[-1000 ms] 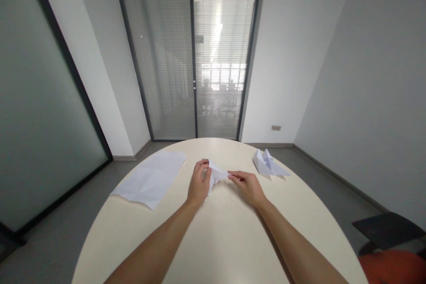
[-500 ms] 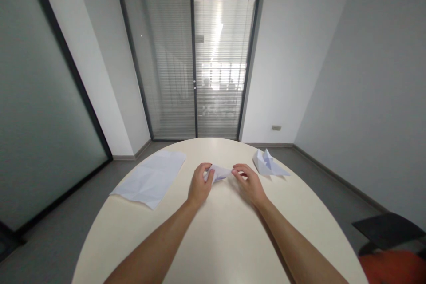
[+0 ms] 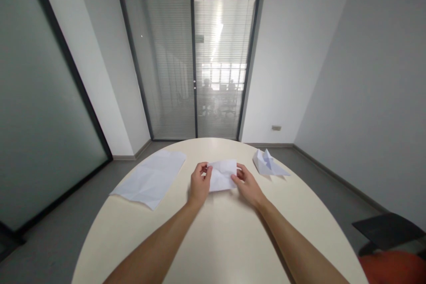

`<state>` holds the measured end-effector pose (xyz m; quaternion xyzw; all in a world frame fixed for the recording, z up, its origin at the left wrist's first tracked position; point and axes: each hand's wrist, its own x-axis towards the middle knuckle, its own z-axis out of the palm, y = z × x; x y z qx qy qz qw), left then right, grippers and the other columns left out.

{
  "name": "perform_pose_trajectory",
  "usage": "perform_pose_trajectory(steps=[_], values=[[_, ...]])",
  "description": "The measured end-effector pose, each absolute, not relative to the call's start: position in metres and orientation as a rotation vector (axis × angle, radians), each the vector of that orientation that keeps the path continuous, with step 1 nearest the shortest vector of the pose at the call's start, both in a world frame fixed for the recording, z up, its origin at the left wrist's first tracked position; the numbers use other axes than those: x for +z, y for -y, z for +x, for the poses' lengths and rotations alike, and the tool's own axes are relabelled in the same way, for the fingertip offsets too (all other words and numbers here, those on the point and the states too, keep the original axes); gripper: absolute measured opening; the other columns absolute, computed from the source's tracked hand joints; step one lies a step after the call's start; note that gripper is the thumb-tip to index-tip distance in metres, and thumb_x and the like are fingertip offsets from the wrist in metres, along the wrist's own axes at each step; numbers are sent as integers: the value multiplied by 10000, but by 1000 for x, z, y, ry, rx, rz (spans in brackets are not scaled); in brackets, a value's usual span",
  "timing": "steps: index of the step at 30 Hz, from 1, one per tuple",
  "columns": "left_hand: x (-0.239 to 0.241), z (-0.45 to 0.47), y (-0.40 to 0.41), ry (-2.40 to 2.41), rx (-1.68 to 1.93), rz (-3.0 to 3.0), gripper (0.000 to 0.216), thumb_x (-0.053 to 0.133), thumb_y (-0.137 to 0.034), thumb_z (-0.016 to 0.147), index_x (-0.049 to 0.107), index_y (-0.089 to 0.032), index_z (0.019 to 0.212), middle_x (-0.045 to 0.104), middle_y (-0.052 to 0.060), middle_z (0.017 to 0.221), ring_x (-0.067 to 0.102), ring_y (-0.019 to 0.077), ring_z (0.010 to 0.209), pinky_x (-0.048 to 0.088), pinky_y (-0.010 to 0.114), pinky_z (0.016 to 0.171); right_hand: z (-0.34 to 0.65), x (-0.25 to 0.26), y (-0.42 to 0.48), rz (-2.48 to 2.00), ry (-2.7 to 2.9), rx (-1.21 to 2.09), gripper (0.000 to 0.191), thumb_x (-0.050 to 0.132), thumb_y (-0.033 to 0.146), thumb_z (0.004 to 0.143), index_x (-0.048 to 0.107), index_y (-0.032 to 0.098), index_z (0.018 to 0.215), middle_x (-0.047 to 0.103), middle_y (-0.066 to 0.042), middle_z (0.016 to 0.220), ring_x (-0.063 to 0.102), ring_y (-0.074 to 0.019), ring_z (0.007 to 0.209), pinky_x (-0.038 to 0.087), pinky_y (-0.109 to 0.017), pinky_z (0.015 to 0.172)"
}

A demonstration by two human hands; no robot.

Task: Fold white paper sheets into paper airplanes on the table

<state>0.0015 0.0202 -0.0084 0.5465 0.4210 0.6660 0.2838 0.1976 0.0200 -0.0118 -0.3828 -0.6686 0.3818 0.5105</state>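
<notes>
Between my two hands is a small folded piece of white paper (image 3: 222, 175), roughly rectangular, its broad face turned toward me. My left hand (image 3: 200, 186) pinches its left edge, thumb on the near face and fingers behind. On the opposite edge, my right hand (image 3: 249, 185) grips in the same way, with the thumb in front. Most of the fingers behind the paper are hidden. It is held just over the round cream table (image 3: 216, 244).
To the left lies a larger creased white sheet (image 3: 153, 177), its near corner slightly raised. A folded paper shape with pointed peaks (image 3: 268, 164) stands at the right. A black and red chair (image 3: 389, 230) is beyond the table's right edge; glass doors (image 3: 193, 66) are behind.
The paper in my hands has gone from a narrow, tapering shape to a flat, wider rectangle facing me. My right hand has shifted its grip onto the right edge.
</notes>
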Motion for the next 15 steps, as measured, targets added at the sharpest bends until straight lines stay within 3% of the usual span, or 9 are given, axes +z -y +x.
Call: perform_pose_trajectory(steps=[4, 9, 12, 15], values=[[-17, -1, -28, -1084, 1725, 1376, 283, 619, -438, 872, 539, -207, 1014, 655, 47, 916, 664, 168, 802, 517, 252, 695, 193, -15, -18, -943, 1610, 1048, 598, 656, 542, 845, 485, 198, 1304, 697, -34, 820, 637, -191, 745, 509, -320, 689], [-32, -5, -37, -1135, 1517, 1345, 494, 648, -386, 837, 437, -251, 1263, 617, -29, 821, 619, 128, 578, 448, 211, 530, 197, -17, -24, -1034, 1530, 928, 650, 637, 586, 834, 481, 178, 1316, 508, 72, 621, 512, -129, 580, 424, -251, 550], [-36, -8, -37, -1313, 1452, 1502, 424, 653, -322, 826, 534, -247, 1226, 580, -57, 693, 569, 124, 538, 407, 210, 549, 201, -19, -28, -1092, 1467, 942, 696, 629, 621, 815, 466, 189, 1336, 500, 72, 643, 528, -136, 578, 461, -269, 554], [-33, -12, -33, -1506, 1400, 1660, 207, 653, -282, 819, 667, -261, 1025, 594, -37, 643, 561, 146, 574, 374, 226, 589, 203, -23, -30, -1092, 1484, 923, 717, 640, 598, 815, 432, 225, 1391, 643, -33, 931, 606, -155, 690, 529, -311, 630]])
